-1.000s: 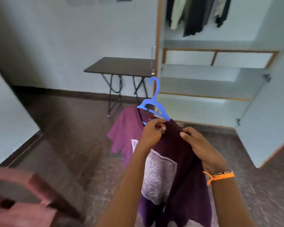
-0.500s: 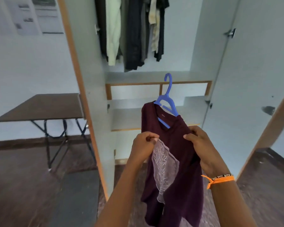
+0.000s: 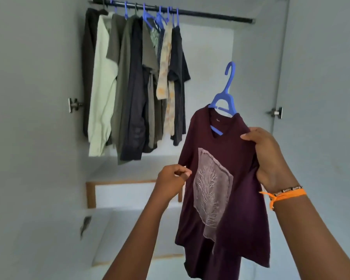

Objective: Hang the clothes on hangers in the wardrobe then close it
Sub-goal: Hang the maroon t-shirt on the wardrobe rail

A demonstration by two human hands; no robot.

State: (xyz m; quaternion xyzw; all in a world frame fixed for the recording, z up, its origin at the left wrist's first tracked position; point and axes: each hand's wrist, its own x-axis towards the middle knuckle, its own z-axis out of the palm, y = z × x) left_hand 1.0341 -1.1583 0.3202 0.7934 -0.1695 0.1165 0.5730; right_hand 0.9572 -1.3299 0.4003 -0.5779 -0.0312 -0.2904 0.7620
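The right hand point(image 3: 271, 158) gripped the maroon T-shirt point(image 3: 226, 190) at its shoulder, fingers curled into the cloth, holding it up on a blue hanger point(image 3: 223, 102) in front of the open wardrobe point(image 3: 257, 67). The left hand point(image 3: 172, 178), at about 9 o'clock from the shirt's tree print, pinched the shirt's edge. At 11 o'clock, hung clothes point(image 3: 133, 83) crowded the left part of the rail point(image 3: 210, 15), well apart from the shirt.

Pale grey walls point(image 3: 32, 77) in soft daylight, wood-trimmed shelf point(image 3: 129, 181) lower down.
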